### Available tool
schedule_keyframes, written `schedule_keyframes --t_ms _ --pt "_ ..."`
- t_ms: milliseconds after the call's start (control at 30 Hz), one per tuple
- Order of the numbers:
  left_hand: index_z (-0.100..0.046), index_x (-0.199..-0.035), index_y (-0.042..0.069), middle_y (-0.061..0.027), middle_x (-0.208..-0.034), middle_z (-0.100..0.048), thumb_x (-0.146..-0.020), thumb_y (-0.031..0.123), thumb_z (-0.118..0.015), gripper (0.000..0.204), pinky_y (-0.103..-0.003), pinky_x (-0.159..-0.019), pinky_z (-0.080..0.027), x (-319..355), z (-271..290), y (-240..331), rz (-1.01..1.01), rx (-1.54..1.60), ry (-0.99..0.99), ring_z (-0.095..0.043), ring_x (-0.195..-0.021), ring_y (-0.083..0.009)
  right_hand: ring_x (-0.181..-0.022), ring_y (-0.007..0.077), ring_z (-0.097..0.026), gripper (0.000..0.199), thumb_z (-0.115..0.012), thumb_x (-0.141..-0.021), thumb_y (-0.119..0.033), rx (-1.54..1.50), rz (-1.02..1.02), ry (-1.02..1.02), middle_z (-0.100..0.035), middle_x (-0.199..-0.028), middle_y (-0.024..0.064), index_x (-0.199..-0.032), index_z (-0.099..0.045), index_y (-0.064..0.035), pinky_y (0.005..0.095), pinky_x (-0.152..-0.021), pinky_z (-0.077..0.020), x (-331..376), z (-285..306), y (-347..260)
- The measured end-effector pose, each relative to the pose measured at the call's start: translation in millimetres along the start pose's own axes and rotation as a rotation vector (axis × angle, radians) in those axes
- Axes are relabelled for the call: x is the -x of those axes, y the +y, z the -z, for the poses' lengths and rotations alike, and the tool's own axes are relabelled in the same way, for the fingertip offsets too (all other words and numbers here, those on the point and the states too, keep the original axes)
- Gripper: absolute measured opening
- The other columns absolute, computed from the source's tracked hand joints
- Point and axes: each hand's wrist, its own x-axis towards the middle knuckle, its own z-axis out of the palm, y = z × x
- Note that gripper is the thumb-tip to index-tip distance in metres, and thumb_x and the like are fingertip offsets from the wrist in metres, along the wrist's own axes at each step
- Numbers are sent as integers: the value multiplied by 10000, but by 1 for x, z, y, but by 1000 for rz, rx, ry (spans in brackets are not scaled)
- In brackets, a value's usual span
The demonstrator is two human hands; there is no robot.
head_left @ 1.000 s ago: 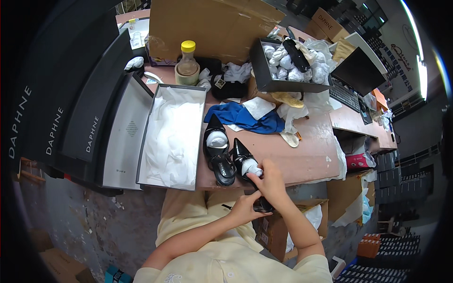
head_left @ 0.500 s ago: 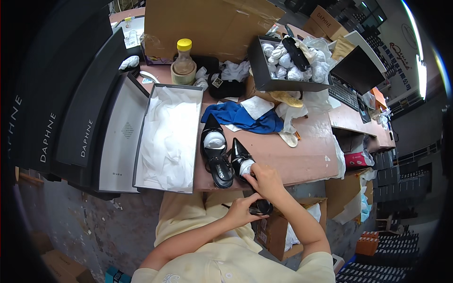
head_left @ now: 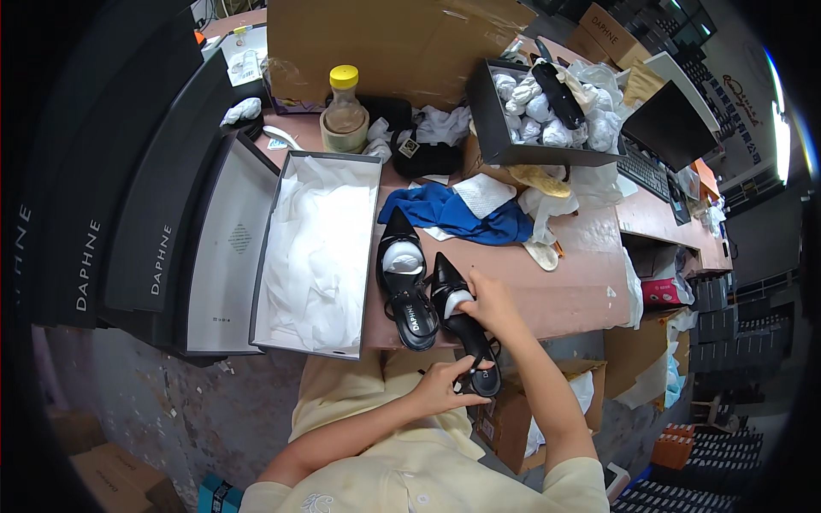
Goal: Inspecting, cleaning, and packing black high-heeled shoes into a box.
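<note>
A black pointed slingback shoe (head_left: pixel 467 332) lies toe-away at the table's near edge, its heel end reaching past the edge toward me. My right hand (head_left: pixel 489 301) grips its front part, fingers at the white paper stuffing in the toe. At the heel end, the fingers of my left hand (head_left: pixel 445 385) pinch the thin black strap. Just left of it, flat on the table, is the matching black shoe (head_left: pixel 422 309), also with white paper in its toe. Farther left stands an open shoe box (head_left: pixel 372 218) lined with white tissue paper (head_left: pixel 312 248).
Beside the box leans its lid (head_left: pixel 224 256), with tall dark boxes (head_left: pixel 128 197) at far left. Behind the shoes lie a blue cloth (head_left: pixel 457 214) and a yellow-capped bottle (head_left: pixel 345 90). A black box (head_left: pixel 547 156) of paper balls is at back right, near a monitor (head_left: pixel 670 126).
My hands have moved apart: the right one slid forward along the shoe, while the left stayed at the heel strap. The shoe's insole now shows between them. The whole view has shifted slightly.
</note>
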Motion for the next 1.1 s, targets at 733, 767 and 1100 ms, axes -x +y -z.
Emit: schedule_keyframes --t_ms 733,767,1100 --pt "-222 -1401 -13 -150 -1013 -609 -856 129 -593 674 -293 -765 -464 22 16 -10 315 -51 133 -594 -820 -198 -938 255 -568 205 -539 -803 28 -596 74 504 -571 -1063 174 -1003 -578 19 335 -804 -465 86 4 -78" --pt "-264 -1387 -20 -125 -982 -611 -873 107 -566 610 -272 -742 -461 33 16 -24 351 138 137 -579 -789 -161 -952 265 -576 241 -538 -801 33 -693 25 374 -566 -1101 179 -1038 -573 12 331 -801 -473 67 6 -84" --pt "-556 -1163 -47 -85 -902 -644 -882 17 -515 291 -225 -663 -463 42 32 -17 620 631 269 -565 -707 -107 -759 252 -571 110 -621 -775 -81 -131 148 200 -550 -797 114 -854 -567 -28 352 -635 -463 -4 -20 -51"
